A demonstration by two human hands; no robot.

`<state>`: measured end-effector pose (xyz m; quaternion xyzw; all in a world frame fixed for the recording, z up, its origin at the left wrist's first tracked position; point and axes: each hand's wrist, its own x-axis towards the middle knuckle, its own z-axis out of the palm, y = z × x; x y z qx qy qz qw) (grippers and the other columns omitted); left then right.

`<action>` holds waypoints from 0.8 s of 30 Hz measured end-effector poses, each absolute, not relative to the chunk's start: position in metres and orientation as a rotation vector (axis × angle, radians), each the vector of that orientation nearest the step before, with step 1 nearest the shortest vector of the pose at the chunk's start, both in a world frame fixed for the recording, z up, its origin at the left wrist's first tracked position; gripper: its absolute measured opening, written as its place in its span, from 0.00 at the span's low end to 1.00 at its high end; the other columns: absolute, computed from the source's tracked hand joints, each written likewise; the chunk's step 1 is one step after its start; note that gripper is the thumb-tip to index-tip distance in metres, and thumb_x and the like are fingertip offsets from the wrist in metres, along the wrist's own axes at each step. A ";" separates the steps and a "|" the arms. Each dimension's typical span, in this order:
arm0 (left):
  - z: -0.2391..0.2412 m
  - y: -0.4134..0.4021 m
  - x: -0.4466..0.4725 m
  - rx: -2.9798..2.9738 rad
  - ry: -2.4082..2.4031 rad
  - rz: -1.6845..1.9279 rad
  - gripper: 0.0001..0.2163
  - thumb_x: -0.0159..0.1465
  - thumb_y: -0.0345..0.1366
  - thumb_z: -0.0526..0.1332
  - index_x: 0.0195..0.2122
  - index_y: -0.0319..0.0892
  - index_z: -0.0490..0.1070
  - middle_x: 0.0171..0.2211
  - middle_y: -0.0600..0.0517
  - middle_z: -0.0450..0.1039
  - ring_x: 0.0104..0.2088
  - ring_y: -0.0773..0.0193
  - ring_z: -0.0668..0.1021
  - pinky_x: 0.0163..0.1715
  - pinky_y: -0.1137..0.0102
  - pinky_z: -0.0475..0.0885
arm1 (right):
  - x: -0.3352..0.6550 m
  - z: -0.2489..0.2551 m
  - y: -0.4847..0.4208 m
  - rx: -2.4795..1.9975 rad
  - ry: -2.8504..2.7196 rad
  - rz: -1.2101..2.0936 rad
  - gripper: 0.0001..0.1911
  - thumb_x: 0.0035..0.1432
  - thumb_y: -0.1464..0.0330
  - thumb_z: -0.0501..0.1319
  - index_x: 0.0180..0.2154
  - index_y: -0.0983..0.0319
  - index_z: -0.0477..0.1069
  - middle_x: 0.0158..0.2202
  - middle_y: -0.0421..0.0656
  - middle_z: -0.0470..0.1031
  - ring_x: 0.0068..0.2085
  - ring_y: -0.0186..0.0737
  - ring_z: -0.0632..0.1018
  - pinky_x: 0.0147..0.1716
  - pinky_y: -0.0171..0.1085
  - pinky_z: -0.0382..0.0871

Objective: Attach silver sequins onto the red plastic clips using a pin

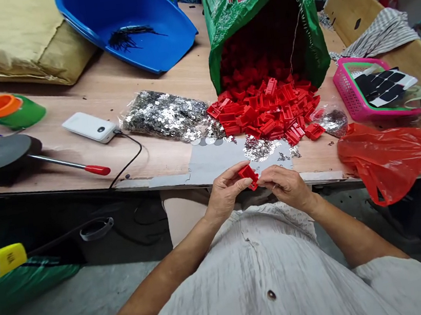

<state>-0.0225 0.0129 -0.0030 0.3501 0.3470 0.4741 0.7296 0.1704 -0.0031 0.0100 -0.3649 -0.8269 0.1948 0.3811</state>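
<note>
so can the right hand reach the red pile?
Probably yes: right hand sits near the red pile, only loose silver bits between, though it and the left hand hold a red piece.

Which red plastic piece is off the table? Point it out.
The red piece held between the left hand and right hand; the others lie in the heap on the table by the green sack.
</note>
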 end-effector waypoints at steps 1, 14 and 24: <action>-0.003 0.014 -0.023 0.782 0.758 1.039 0.20 0.52 0.34 0.72 0.47 0.46 0.78 0.39 0.51 0.81 0.39 0.63 0.79 0.42 0.70 0.74 | 0.171 0.011 -0.003 -0.946 -2.113 0.514 0.10 0.66 0.74 0.54 0.40 0.57 0.72 0.36 0.44 0.77 0.41 0.39 0.78 0.40 0.39 0.75; -0.008 0.015 -0.026 0.810 0.736 1.003 0.19 0.53 0.34 0.72 0.47 0.46 0.78 0.37 0.52 0.80 0.38 0.64 0.79 0.44 0.69 0.74 | 0.171 0.006 0.002 -1.133 -1.879 0.908 0.07 0.59 0.65 0.65 0.39 0.58 0.70 0.34 0.39 0.74 0.29 0.33 0.72 0.28 0.33 0.67; -0.025 0.036 -0.038 1.154 0.786 1.042 0.17 0.51 0.32 0.73 0.41 0.42 0.72 0.44 0.47 0.78 0.41 0.62 0.79 0.46 0.67 0.73 | 0.179 -0.013 0.005 -1.327 -2.087 0.714 0.17 0.68 0.69 0.51 0.56 0.57 0.68 0.40 0.46 0.69 0.43 0.41 0.73 0.45 0.41 0.71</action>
